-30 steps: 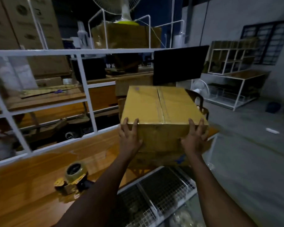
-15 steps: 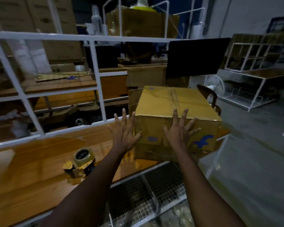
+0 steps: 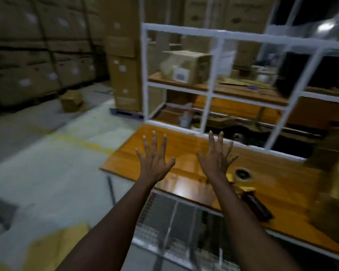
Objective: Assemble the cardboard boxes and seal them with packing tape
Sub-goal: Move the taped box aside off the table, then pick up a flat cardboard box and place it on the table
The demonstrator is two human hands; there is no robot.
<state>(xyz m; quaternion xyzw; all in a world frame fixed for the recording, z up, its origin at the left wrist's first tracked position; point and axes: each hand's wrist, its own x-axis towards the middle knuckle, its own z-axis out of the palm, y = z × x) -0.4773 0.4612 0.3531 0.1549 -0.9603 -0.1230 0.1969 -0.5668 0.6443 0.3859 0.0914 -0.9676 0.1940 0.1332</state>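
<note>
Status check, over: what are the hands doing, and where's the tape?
Left hand, right hand open, fingers spread, empty. Yellow tape dispenser untouched on orange wooden table, by right hand. Nothing blocks it.

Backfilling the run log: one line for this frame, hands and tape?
left hand: open, empty | right hand: open, empty | tape dispenser: on table, untouched

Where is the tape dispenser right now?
In the head view, the tape dispenser lies on the table, just right of and below the right hand.
</note>
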